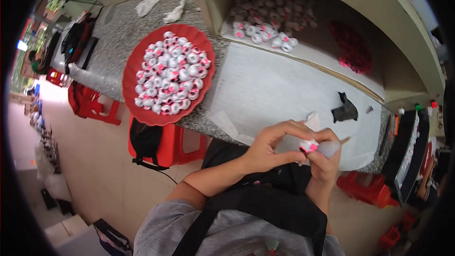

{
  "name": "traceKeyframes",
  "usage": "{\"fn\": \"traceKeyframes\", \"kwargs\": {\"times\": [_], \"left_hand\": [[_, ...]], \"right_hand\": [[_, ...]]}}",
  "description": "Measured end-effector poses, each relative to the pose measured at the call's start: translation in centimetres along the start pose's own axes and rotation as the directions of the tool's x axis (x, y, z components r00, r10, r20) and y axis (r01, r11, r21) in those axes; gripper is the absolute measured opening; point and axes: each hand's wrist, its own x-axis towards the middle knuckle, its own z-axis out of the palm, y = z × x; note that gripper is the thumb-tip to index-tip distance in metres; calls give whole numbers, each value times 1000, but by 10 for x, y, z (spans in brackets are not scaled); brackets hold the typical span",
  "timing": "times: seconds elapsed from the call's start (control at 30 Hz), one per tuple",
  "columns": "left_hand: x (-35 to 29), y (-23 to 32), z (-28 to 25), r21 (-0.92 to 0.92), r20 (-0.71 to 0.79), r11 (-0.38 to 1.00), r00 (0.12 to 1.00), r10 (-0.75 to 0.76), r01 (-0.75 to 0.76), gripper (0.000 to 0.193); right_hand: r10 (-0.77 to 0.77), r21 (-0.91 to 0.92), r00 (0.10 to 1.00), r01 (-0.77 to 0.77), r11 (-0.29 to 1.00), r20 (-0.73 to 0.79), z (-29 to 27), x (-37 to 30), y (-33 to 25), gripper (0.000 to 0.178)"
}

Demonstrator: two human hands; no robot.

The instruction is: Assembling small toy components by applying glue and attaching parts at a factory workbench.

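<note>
Just above my lap, at the near edge of the white sheet, my two hands work close together. My left hand (272, 147) is closed, with thumb and fingers pinching a small rounded white piece with pink patches (308, 146). My right hand (325, 161) is closed beside it, its fingers curled around a pale, translucent rounded thing (329, 149) that presses near the piece. A thin wooden stick (345, 140) pokes out past the right fingers; whether it belongs to the pale thing is hidden.
A red scalloped dish (129, 87), heaped with similar pieces, stands left on the granite counter. More white pieces (265, 34) and a dark pink pile (351, 47) lie under the shelf. A black scrap (345, 108) rests on the white sheet (270, 80). Red stools (163, 144) stand below.
</note>
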Motion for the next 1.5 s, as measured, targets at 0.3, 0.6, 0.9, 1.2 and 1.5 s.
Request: {"fn": "traceKeyframes", "kwargs": {"times": [0.3, 0.6, 0.9, 1.2, 1.5], "left_hand": [[-10, 5, 2, 134, -56, 990, 997, 48, -40, 17], [6, 112, -100, 981, -174, 147, 922, 347, 130, 27], [77, 71, -58, 991, 133, -19, 971, 200, -132, 29], [160, -46, -71, 864, 151, -500, 979, 136, -63, 22], [158, -41, -57, 985, 144, 63, 967, 208, -160, 19]], "right_hand": [[42, 103, 999, -39, 994, -20, -3, -10, 14, 27], [72, -125, 996, -78, 989, -52, -17, -3, 6, 38], [42, -122, 994, -54, 991, -97, -36, -9, -4, 30], [61, -59, 987, -71, 996, -146, -59, -27, -10, 31], [-36, 79, 983, 51, 996, -178, -71, -25, -13, 42]]}}
